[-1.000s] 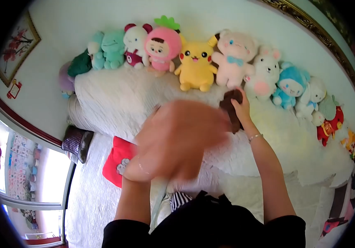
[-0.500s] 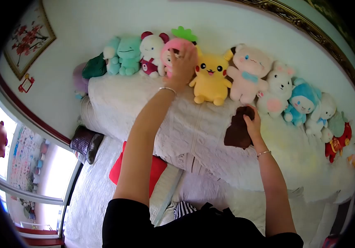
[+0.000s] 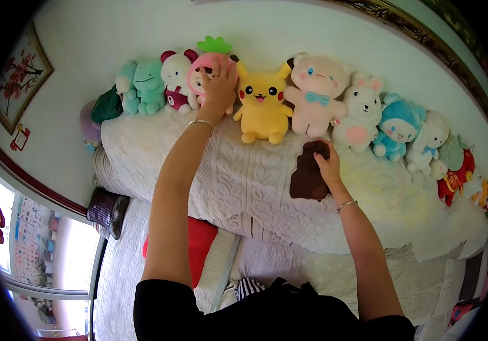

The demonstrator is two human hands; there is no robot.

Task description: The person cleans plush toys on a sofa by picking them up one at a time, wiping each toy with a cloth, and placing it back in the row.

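Note:
My left hand (image 3: pixel 219 91) is on the front of a pink-hooded plush doll (image 3: pixel 197 67) with a green leafy top, its fingers curled over the doll and covering part of it. A folded brown cloth (image 3: pixel 306 173) is gripped in my right hand (image 3: pixel 327 162), which hovers at the front of the padded ledge. Beside the doll sit a white plush with dark red ears (image 3: pixel 174 71) on the left and a yellow Pikachu plush (image 3: pixel 264 116) on the right. Past Pikachu comes a cream plush with a blue bow (image 3: pixel 315 82).
The row continues right with a white plush (image 3: pixel 360 111), a blue-hooded plush (image 3: pixel 397 128) and several others. Green plushies (image 3: pixel 150 85) sit at left. Below the quilted cover (image 3: pixel 244 187) lie a red cushion (image 3: pixel 201 250) and a dark woven object (image 3: pixel 106 210). A gilt frame (image 3: pixel 414 28) hangs above.
The view has shifted, so the row of plushies appears further left. My left hand stays on the pink-hooded doll, and my right hand still grips the brown cloth.

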